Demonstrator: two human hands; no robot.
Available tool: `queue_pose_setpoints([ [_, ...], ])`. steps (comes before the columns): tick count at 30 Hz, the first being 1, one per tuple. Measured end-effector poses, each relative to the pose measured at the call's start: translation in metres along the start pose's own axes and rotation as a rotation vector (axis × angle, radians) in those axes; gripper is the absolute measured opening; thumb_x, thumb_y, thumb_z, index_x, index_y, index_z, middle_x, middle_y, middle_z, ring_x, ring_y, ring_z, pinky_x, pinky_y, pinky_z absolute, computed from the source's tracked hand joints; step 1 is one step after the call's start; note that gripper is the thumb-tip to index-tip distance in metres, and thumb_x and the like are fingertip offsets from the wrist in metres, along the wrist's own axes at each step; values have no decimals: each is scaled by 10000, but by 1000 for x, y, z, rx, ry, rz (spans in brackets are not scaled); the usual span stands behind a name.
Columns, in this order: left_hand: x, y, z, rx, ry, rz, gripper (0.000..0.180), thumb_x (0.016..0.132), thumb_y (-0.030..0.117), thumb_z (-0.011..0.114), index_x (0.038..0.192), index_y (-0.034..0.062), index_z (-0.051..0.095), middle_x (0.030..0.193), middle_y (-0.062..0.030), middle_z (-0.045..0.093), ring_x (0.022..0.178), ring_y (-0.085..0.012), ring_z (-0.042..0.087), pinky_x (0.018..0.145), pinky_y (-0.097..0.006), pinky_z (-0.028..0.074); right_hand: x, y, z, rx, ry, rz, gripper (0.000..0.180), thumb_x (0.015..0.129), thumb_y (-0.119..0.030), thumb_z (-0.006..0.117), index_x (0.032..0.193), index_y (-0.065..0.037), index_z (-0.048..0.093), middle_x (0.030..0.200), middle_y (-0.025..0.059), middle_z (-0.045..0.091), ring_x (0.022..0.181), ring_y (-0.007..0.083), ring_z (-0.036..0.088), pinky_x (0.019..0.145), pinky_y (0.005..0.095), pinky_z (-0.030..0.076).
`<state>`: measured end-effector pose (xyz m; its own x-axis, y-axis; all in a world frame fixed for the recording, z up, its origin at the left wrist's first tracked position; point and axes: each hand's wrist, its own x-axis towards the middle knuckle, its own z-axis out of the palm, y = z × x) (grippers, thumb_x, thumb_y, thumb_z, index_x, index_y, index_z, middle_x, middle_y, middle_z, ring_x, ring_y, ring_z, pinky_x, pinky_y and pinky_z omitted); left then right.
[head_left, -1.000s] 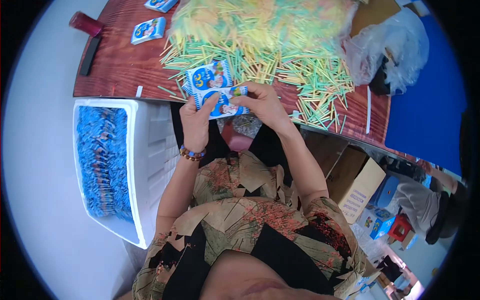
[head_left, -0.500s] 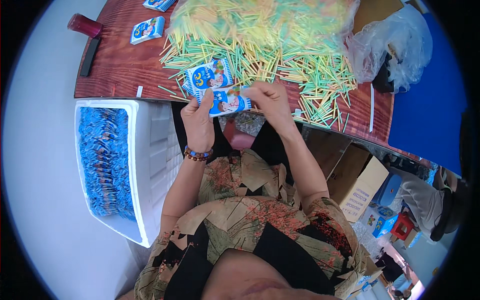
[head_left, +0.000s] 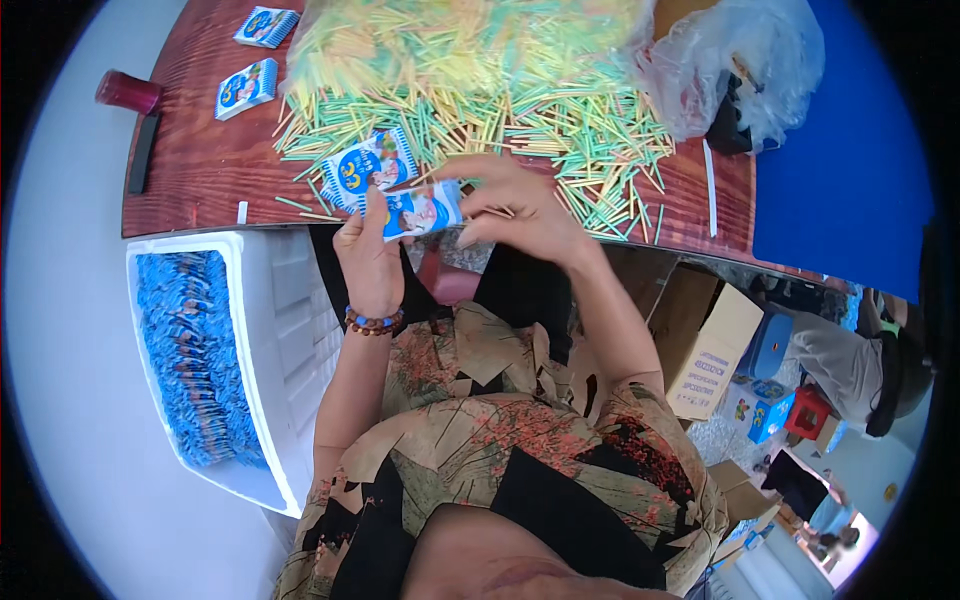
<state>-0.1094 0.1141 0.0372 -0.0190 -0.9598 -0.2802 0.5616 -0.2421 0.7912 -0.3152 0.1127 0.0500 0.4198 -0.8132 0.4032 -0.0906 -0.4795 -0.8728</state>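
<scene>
My left hand (head_left: 370, 262), with a beaded bracelet at the wrist, pinches a small blue-and-white packet (head_left: 424, 211) between thumb and fingers at the table's front edge. Just right of that packet is my right hand (head_left: 528, 208), its thumb and fingers apart; they are slightly blurred, and I see nothing between them. Directly behind the held packet, more packets (head_left: 372, 166) of the same kind lie overlapped at the edge. Thin pastel sticks (head_left: 590, 150) in green, yellow and pink are heaped loosely beyond my hands.
A clear bag of sticks (head_left: 460, 45) covers the table's back. Two packets (head_left: 246, 88) and a dark red cup (head_left: 130, 92) are at the far left. Left of me stands a white foam box (head_left: 240, 330) full of blue packets. A cardboard box (head_left: 712, 350) sits below right.
My right hand's fingers have come off the held packet's right end and spread apart. My left hand keeps its grip. The whole view has shifted, with the table now further left.
</scene>
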Motion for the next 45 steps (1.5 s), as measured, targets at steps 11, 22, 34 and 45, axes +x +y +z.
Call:
queue_pose_setpoints([
  [11, -1, -7, 2, -37, 11, -12, 192, 965, 213, 578, 963, 42, 666, 894, -18, 690, 717, -73, 637, 586, -235, 482, -7, 10, -78, -1288, -44, 350, 534, 693, -218, 747, 1176, -69, 574, 1110, 102, 592, 1084, 271, 530, 934, 416, 359],
  [22, 2, -5, -5, -83, -31, -48, 200, 966, 179, 572, 1033, 7, 649, 1020, -55, 681, 890, -105, 656, 782, -279, 536, 4, 42, -83, -1433, -132, 304, 277, 686, -125, 632, 951, -52, 599, 953, 109, 575, 950, 255, 559, 819, 392, 392],
  [34, 1, -5, 2, -95, 1, -59, 188, 958, 173, 582, 1026, 11, 650, 1025, -60, 682, 885, -118, 661, 774, -304, 550, -14, 38, -87, -1257, -65, 212, 206, 831, -98, 608, 995, -12, 520, 933, 139, 562, 973, 289, 505, 862, 398, 365],
  [45, 7, -6, 8, -138, -72, -113, 190, 968, 195, 565, 1027, 35, 648, 1019, -60, 684, 882, -144, 669, 745, -319, 553, -6, 51, -84, 31, 309, 517, 194, 991, -180, 478, 1061, -6, 529, 857, 34, 596, 787, 115, 537, 743, 279, 438],
])
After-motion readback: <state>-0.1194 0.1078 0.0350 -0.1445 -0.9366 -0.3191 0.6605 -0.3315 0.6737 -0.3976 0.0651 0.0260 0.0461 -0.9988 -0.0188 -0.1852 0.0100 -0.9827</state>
